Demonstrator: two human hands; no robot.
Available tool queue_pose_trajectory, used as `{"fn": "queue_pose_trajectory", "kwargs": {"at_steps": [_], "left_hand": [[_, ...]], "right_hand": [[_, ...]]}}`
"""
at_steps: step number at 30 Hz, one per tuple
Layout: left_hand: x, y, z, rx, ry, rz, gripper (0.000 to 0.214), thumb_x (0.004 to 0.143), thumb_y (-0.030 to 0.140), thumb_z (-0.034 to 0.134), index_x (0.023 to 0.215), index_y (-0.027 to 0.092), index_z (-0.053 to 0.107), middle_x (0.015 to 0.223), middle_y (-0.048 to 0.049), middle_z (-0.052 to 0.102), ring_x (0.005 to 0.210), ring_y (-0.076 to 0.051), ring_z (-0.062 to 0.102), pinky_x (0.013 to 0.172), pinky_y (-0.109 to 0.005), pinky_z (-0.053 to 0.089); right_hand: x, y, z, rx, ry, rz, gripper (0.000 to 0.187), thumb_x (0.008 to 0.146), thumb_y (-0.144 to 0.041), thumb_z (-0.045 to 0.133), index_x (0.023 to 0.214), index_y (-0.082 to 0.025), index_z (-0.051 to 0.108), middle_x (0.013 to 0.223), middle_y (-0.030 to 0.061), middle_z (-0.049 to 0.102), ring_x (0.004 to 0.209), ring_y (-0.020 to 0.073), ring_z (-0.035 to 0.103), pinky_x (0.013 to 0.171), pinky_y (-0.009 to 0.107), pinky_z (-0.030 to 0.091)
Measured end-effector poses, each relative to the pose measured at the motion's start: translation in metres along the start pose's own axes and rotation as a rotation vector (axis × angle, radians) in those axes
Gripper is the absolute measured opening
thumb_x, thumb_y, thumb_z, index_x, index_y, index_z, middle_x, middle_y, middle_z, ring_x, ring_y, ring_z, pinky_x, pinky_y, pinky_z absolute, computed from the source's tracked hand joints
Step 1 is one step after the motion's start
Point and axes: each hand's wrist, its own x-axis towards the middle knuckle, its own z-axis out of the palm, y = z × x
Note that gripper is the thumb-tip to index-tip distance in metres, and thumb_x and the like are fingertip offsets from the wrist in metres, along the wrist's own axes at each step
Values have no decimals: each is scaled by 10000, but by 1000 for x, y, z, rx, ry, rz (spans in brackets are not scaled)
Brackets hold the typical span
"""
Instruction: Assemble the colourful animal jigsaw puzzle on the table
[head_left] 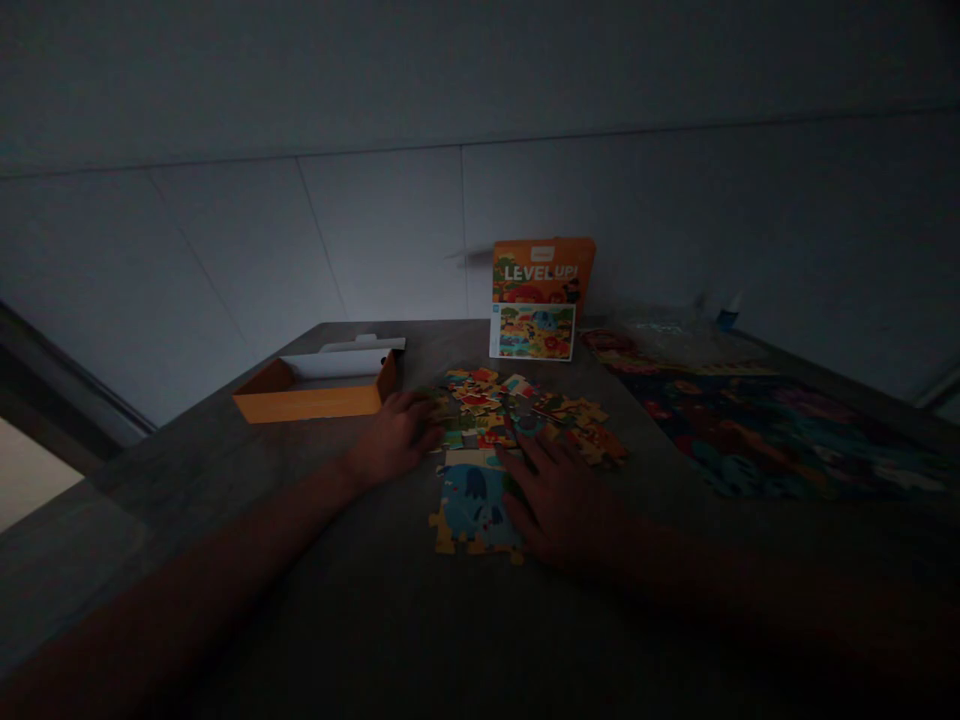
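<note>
A joined section of jigsaw puzzle [471, 500] showing a blue elephant lies flat on the table in front of me. Along its right side rests my right hand [559, 495], palm down, with its fingers stretched and spread towards the loose pieces. My left hand [396, 437] is at the left edge of the pile of loose puzzle pieces [480, 400], fingers curled in. Whatever may be between those fingertips is too dark to make out. Several more loose pieces [596, 440] lie just beyond the right hand.
An open orange box [311, 402] stands at the left. Behind the pile, an orange "LEVEL UP!" box [544, 258] stands upright with a picture card [532, 333] before it. To the right lie a large dark puzzle [780, 430] and clear plastic wrapping [675, 335]. The light is dim.
</note>
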Motion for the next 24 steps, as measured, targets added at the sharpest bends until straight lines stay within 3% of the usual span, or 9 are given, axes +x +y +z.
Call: {"fn": "queue_pose_trajectory", "kwargs": {"at_steps": [3, 6, 12, 18, 20, 24], "left_hand": [[1, -7, 4, 73, -35, -172, 626, 925, 540, 521, 1345, 76, 535, 1411, -236, 494, 1312, -374, 489, 1087, -497, 431], [2, -11, 7, 81, -86, -247, 774, 909, 629, 486, 1418, 48, 433, 1413, -253, 501, 1318, -371, 493, 1087, -485, 425], [8, -20, 7, 40, -49, -202, 517, 953, 536, 460, 1146, 100, 662, 1183, -207, 654, 1135, -336, 623, 984, -454, 498], [12, -24, 2, -5, -20, -199, 317, 948, 393, 521, 1041, 158, 714, 1097, -134, 706, 1087, -275, 651, 984, -379, 510], [12, -24, 2, -15, 1, -221, 299, 921, 373, 572, 1079, 149, 693, 1085, -134, 711, 1071, -279, 659, 967, -383, 522], [12, -26, 5, -34, 58, -279, 547, 877, 369, 640, 1339, 98, 528, 1075, -148, 709, 1034, -279, 676, 916, -387, 554]], "right_hand": [[0, 0, 0, 5, -2, 6, 597, 993, -420, 382, 1517, -136, 412, 1512, 232, 418, 1346, 435, 423, 1092, 671, 285], [1, 1, -1, 16, 11, -13, 583, 990, -417, 388, 1485, -118, 459, 1455, 242, 471, 1325, 417, 441, 1098, 652, 288], [1, 2, -4, 31, 14, -20, 578, 981, -404, 407, 1475, -110, 471, 1435, 246, 478, 1325, 404, 435, 1110, 635, 280], [1, 0, -5, 23, 2, -18, 584, 982, -402, 402, 1483, -109, 461, 1428, 238, 485, 1310, 404, 444, 1095, 609, 320], [1, 0, -5, 21, 8, -18, 582, 979, -400, 410, 1479, -108, 466, 1408, 240, 500, 1291, 401, 460, 1081, 603, 338], [1, 0, -6, 9, 5, -18, 582, 977, -400, 416, 1480, -111, 467, 1412, 236, 498, 1281, 399, 467, 1085, 596, 335]]}}
